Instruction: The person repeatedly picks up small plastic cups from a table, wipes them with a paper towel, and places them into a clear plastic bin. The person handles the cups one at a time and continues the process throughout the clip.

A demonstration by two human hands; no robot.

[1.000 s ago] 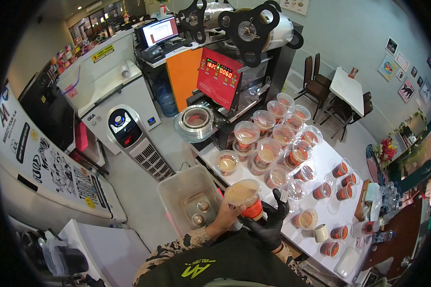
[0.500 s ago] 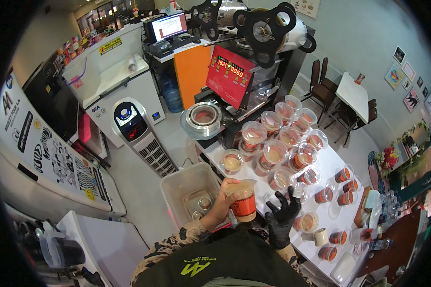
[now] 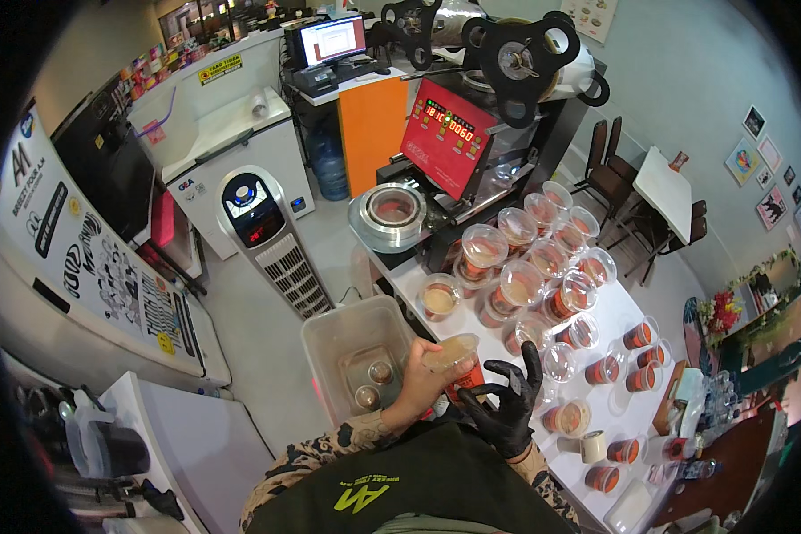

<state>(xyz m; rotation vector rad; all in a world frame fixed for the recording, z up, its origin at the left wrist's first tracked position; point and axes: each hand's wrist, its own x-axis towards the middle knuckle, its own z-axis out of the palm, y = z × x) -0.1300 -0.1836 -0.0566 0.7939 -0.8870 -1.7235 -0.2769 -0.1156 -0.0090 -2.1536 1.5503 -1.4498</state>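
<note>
My bare left hand (image 3: 421,384) is wrapped around the upper side of a clear plastic cup (image 3: 468,377) with a red-orange print. The cup's pale tan top is tipped up into view. Close to its right side is my right hand (image 3: 509,411) in a black glove, its fingers curved and apart, holding nothing that I can see. Beyond my hands, several similar filled cups (image 3: 518,285) crowd the white table (image 3: 408,278), some appearing stacked. One tan-filled cup (image 3: 439,296) stands at the table's left edge.
A red-panelled sealing machine (image 3: 445,138) stands at the table's far end, its round metal cup holder (image 3: 392,212) jutting left. Below left sits a translucent bin (image 3: 316,351) with metal pieces inside. A tower air cooler (image 3: 283,267) is behind it. A tape roll (image 3: 594,447) lies right.
The cup in my left hand has tipped so its top shows more and its side less. My gloved right hand has come closer to it, fingers more curled. The view has shifted slightly.
</note>
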